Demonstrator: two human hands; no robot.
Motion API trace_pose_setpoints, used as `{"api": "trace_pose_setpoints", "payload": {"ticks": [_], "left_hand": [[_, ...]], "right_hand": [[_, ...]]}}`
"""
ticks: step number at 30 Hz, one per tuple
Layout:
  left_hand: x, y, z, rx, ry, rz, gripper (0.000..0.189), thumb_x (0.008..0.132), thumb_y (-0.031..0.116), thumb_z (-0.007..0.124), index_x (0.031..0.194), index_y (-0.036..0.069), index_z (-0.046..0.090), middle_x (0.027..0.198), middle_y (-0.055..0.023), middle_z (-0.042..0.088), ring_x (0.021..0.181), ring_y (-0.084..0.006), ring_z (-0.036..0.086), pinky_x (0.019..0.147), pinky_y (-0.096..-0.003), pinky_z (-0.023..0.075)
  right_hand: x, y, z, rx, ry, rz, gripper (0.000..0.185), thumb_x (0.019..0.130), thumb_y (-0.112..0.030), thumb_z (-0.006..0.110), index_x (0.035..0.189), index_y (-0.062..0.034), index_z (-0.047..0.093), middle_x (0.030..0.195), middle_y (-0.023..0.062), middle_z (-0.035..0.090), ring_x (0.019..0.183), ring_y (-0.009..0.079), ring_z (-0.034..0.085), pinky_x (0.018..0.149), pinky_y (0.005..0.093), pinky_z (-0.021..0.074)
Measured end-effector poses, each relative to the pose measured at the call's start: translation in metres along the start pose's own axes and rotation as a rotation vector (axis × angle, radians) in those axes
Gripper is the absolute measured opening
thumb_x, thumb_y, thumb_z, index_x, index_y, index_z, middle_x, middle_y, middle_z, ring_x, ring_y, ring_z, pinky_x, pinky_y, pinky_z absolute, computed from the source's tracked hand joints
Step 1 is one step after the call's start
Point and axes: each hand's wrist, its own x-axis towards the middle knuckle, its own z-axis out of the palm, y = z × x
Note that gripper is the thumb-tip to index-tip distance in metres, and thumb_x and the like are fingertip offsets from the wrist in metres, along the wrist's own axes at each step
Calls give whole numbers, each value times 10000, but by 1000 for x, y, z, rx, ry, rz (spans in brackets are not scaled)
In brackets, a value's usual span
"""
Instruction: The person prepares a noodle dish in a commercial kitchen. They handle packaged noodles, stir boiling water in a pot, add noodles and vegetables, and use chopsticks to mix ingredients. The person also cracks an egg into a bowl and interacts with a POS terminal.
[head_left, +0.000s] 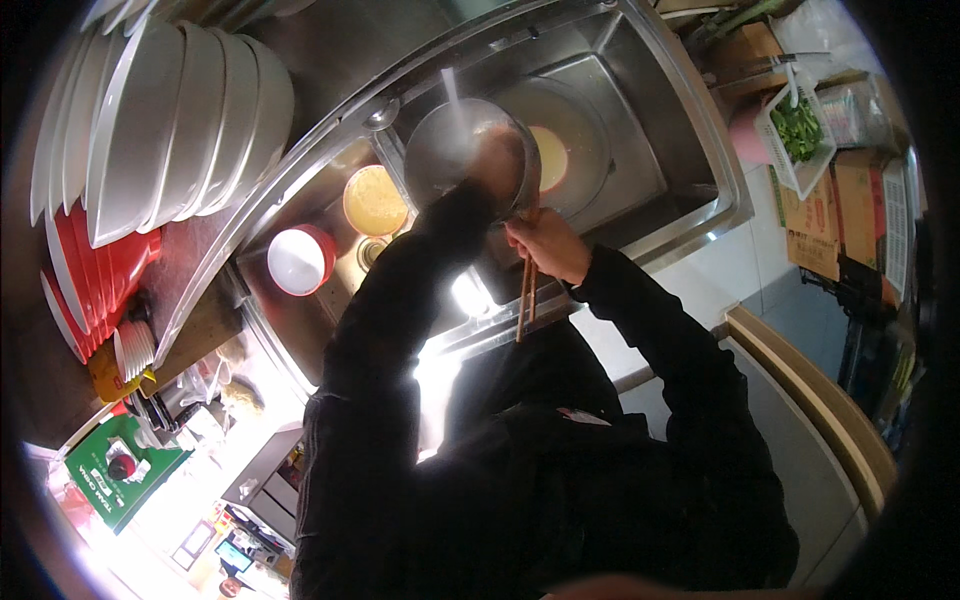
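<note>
A round metal bowl or pan (435, 150) is held over the steel double sink (675, 135). A pale stream of water (451, 88) falls into it from the far side. My left hand (502, 154) is a blur inside the bowl, and its fingers cannot be made out. At the near rim, my right hand (551, 244) is closed around a pair of wooden chopsticks (527, 300) that point back towards me. It seems to touch the rim as well. Beneath, in the right basin, a small bowl with a yellowish inside (551, 159) sits in cloudy water.
The left basin holds an orange-rimmed bowl of yellowish liquid (375, 201) and a red bowl with a white inside (300, 260). Stacked white bowls (202, 120) and red bowls (97, 277) stand left of the sink. A white basket of greens (799, 135) and cardboard boxes (832, 210) are at right.
</note>
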Motion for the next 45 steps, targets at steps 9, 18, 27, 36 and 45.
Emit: {"api": "trace_pose_setpoints", "payload": {"ticks": [9,18,27,36,45], "left_hand": [[-23,32,-114,-77,-545,-25,393,968,279,540,1246,6,586,1196,-197,624,1149,-317,578,982,-419,448],[-27,51,-119,-170,-648,27,543,944,309,572,1384,-3,504,1349,-210,560,1265,-309,532,1094,-427,378],[-17,62,-108,-25,-532,120,509,972,297,514,1393,11,501,1363,-198,558,1279,-315,527,1094,-372,391],[-37,8,-18,-236,-261,141,342,832,243,630,1069,5,697,1049,-219,689,962,-387,662,864,-485,502],[-27,11,-11,234,-409,7,276,881,208,572,1058,54,717,1040,-202,694,1021,-341,648,940,-467,482]], "right_hand": [[-20,-15,-9,171,-53,296,373,1017,-355,578,777,-70,560,689,2,542,596,96,501,542,272,402],[-17,-2,-15,170,-75,348,374,1016,-358,576,789,-60,574,700,9,553,602,87,499,534,260,385],[-16,-17,-12,231,72,518,342,985,-264,534,722,-50,586,635,27,579,561,147,558,531,335,436],[-7,3,-11,11,-81,97,325,1006,-312,560,780,-79,543,676,-16,500,579,64,451,519,254,359],[-11,-38,-15,334,-50,492,433,1008,-377,536,656,-131,478,553,-34,434,403,56,325,376,241,219]]}}
